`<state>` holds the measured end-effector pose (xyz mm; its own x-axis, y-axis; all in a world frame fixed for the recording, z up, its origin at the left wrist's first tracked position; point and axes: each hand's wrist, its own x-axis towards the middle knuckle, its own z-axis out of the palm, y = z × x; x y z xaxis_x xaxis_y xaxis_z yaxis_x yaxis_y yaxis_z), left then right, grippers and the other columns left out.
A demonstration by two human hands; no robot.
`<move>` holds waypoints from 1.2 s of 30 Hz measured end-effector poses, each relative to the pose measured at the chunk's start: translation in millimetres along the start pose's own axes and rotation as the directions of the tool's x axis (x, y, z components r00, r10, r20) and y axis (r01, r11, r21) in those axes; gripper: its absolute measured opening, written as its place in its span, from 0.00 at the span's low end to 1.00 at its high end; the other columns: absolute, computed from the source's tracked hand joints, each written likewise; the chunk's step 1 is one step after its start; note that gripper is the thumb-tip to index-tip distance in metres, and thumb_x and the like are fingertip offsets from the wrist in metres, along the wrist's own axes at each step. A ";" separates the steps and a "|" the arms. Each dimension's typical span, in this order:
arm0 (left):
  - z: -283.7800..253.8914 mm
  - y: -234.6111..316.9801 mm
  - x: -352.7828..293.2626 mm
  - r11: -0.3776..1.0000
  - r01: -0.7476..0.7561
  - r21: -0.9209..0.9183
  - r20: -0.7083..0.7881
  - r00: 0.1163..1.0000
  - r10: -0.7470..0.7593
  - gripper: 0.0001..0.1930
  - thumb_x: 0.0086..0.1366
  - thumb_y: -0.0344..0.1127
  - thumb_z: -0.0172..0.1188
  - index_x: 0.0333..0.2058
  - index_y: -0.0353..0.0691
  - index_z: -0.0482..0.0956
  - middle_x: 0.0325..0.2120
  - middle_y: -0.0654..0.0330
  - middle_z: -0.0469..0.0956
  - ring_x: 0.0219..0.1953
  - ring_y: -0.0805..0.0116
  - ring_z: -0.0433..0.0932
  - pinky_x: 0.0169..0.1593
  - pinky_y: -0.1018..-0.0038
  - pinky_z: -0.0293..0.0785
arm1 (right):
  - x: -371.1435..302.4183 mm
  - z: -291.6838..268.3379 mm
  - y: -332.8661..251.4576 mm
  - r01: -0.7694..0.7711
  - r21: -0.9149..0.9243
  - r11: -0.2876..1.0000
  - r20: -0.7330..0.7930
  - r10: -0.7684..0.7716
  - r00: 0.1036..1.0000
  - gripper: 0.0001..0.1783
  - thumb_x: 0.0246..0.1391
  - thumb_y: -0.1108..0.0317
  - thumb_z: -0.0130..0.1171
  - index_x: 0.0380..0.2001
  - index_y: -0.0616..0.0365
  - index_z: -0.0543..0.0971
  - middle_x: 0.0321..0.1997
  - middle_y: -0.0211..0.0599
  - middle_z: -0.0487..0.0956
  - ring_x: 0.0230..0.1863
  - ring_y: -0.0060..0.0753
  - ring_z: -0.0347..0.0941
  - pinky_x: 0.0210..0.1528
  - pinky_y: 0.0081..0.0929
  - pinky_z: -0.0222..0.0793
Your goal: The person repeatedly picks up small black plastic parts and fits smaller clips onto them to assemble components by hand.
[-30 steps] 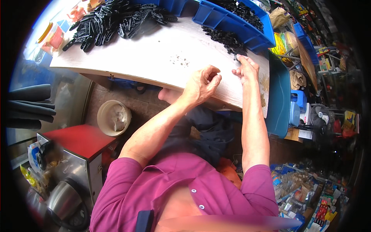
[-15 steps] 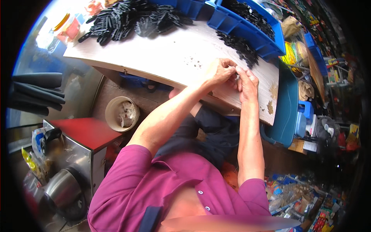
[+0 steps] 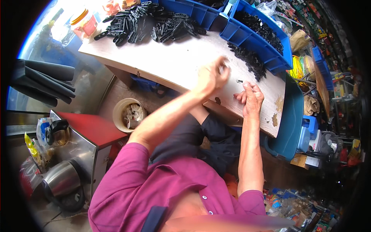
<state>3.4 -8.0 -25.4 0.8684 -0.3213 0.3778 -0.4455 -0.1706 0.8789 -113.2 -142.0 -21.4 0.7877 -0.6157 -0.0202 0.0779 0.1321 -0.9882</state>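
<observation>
Over the pale tabletop [image 3: 185, 58], my left hand [image 3: 211, 77] is raised with its fingers curled; motion smears the fingertips, so any held thing is hidden. My right hand [image 3: 252, 99] is near the table's right side, its thumb and forefinger pinched together. A small black plastic piece [image 3: 239, 81] shows at those fingertips. Beyond the right hand lies a heap of small black parts [image 3: 249, 62], spilling beside a blue bin [image 3: 289, 54] that contains more of them. Long black plastic pieces [image 3: 135, 27] are piled at the far left of the table.
Another blue bin [image 3: 189, 11] stands at the back. A teal tub [image 3: 288, 116] sits against the table's right end. On the floor at left is a cream bucket [image 3: 116, 118] with pale scraps, near a red-topped cabinet [image 3: 87, 129]. Packed shelves line the right.
My hands, together at the fingertips before, are now apart; the left has moved leftward. The black piece now shows at my right fingertips. The whole view has shifted slightly.
</observation>
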 end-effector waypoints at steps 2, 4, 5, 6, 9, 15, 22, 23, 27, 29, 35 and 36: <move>-43.8 -17.3 39.8 0.871 -0.272 0.409 -0.294 0.865 0.408 0.15 0.54 0.36 0.63 0.41 0.41 0.78 0.36 0.58 0.79 0.44 0.57 0.74 0.47 0.57 0.69 | -1.0 -2.1 -2.2 -0.010 0.013 1.000 -0.019 0.011 1.000 0.11 0.53 0.65 0.64 0.32 0.59 0.75 0.08 0.26 0.64 0.10 0.23 0.64 0.27 0.35 0.78; -79.2 -38.0 74.5 0.747 -0.030 0.665 -0.311 0.897 0.313 0.17 0.53 0.38 0.64 0.42 0.44 0.78 0.41 0.58 0.77 0.49 0.56 0.70 0.51 0.55 0.64 | -1.0 -0.6 -1.0 -0.015 0.029 0.999 -0.027 0.016 1.000 0.11 0.53 0.65 0.64 0.33 0.58 0.74 0.08 0.25 0.64 0.11 0.23 0.65 0.26 0.33 0.77; -92.3 -50.9 86.5 0.663 0.015 0.748 -0.245 0.935 0.256 0.16 0.54 0.39 0.63 0.42 0.44 0.78 0.40 0.59 0.78 0.49 0.56 0.71 0.50 0.55 0.65 | -1.3 0.9 -1.4 -0.018 0.038 0.999 -0.024 0.019 1.000 0.11 0.53 0.64 0.64 0.32 0.57 0.74 0.08 0.25 0.64 0.11 0.22 0.66 0.26 0.33 0.76; -100.7 -64.1 96.9 0.570 0.045 0.821 -0.184 0.965 0.189 0.16 0.55 0.41 0.62 0.42 0.45 0.79 0.40 0.59 0.78 0.48 0.55 0.71 0.49 0.55 0.65 | -0.7 1.0 -1.3 -0.015 0.041 0.999 -0.022 0.016 1.000 0.11 0.53 0.64 0.64 0.32 0.57 0.74 0.08 0.25 0.64 0.11 0.22 0.66 0.26 0.33 0.76; -107.0 -85.5 103.4 0.555 -0.019 0.831 -0.126 0.967 0.223 0.15 0.57 0.43 0.61 0.41 0.45 0.80 0.39 0.59 0.79 0.47 0.56 0.73 0.47 0.55 0.66 | -1.1 0.0 1.2 -0.018 0.065 0.998 -0.032 0.020 0.999 0.11 0.54 0.65 0.64 0.32 0.57 0.73 0.08 0.25 0.65 0.11 0.22 0.65 0.25 0.33 0.75; -113.9 -97.4 101.3 0.670 -0.297 0.680 -0.179 0.819 0.545 0.11 0.61 0.40 0.57 0.39 0.43 0.78 0.28 0.56 0.78 0.33 0.57 0.75 0.39 0.62 0.69 | -0.7 0.5 4.3 -0.019 0.094 0.995 -0.027 0.021 0.999 0.09 0.54 0.66 0.63 0.32 0.56 0.73 0.08 0.24 0.64 0.12 0.22 0.65 0.26 0.34 0.75; -92.8 -43.4 30.9 0.751 -0.278 0.598 0.145 0.960 0.240 0.09 0.63 0.40 0.59 0.36 0.43 0.82 0.34 0.59 0.79 0.39 0.61 0.75 0.45 0.67 0.72 | -0.9 -0.9 3.3 -0.017 0.118 0.993 -0.031 0.021 0.999 0.09 0.55 0.66 0.63 0.31 0.55 0.73 0.09 0.25 0.64 0.13 0.23 0.66 0.27 0.35 0.76; -90.2 -42.8 26.4 0.703 -0.275 0.656 0.156 0.961 0.230 0.09 0.62 0.41 0.59 0.33 0.45 0.83 0.37 0.61 0.78 0.45 0.59 0.72 0.50 0.65 0.69 | -0.7 -0.2 2.8 -0.011 0.119 0.993 -0.032 0.015 0.999 0.09 0.55 0.66 0.63 0.31 0.55 0.73 0.09 0.25 0.64 0.13 0.23 0.66 0.27 0.35 0.76; -87.3 -43.0 24.6 0.722 -0.240 0.649 0.120 0.969 0.214 0.11 0.63 0.43 0.57 0.34 0.44 0.83 0.37 0.59 0.79 0.45 0.57 0.72 0.50 0.64 0.69 | -2.0 -1.3 2.9 0.003 0.123 0.992 -0.036 0.001 0.999 0.08 0.56 0.67 0.62 0.32 0.58 0.74 0.09 0.25 0.64 0.13 0.22 0.66 0.27 0.34 0.76; -92.0 -51.2 26.0 0.771 -0.232 0.593 0.116 0.972 0.203 0.12 0.63 0.44 0.57 0.34 0.43 0.83 0.37 0.59 0.79 0.45 0.57 0.72 0.50 0.64 0.68 | -2.9 -0.9 3.2 0.013 0.121 0.993 -0.039 -0.008 0.999 0.08 0.57 0.68 0.60 0.34 0.60 0.75 0.09 0.25 0.64 0.12 0.21 0.65 0.27 0.34 0.76; -91.3 -48.0 21.2 0.729 -0.311 0.610 0.166 0.950 0.266 0.14 0.61 0.44 0.61 0.39 0.41 0.81 0.35 0.57 0.80 0.42 0.56 0.74 0.49 0.63 0.69 | -3.0 -1.6 3.3 0.017 0.109 0.994 -0.046 -0.012 0.999 0.08 0.57 0.68 0.61 0.34 0.61 0.76 0.09 0.26 0.65 0.13 0.21 0.66 0.26 0.33 0.77; -89.5 -46.3 21.5 0.823 -0.265 0.502 0.153 0.964 0.217 0.13 0.61 0.42 0.61 0.40 0.40 0.80 0.33 0.58 0.79 0.38 0.60 0.75 0.46 0.66 0.71 | -3.0 -1.7 2.0 0.016 0.116 0.993 -0.037 -0.012 0.999 0.07 0.57 0.68 0.61 0.34 0.60 0.76 0.09 0.26 0.65 0.13 0.21 0.66 0.27 0.34 0.77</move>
<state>62.2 76.3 -31.9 0.7072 -0.4892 0.5104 -0.7062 -0.5231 0.4772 -116.5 -141.3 -23.6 0.7635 -0.6456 -0.0138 0.1611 0.2112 -0.9641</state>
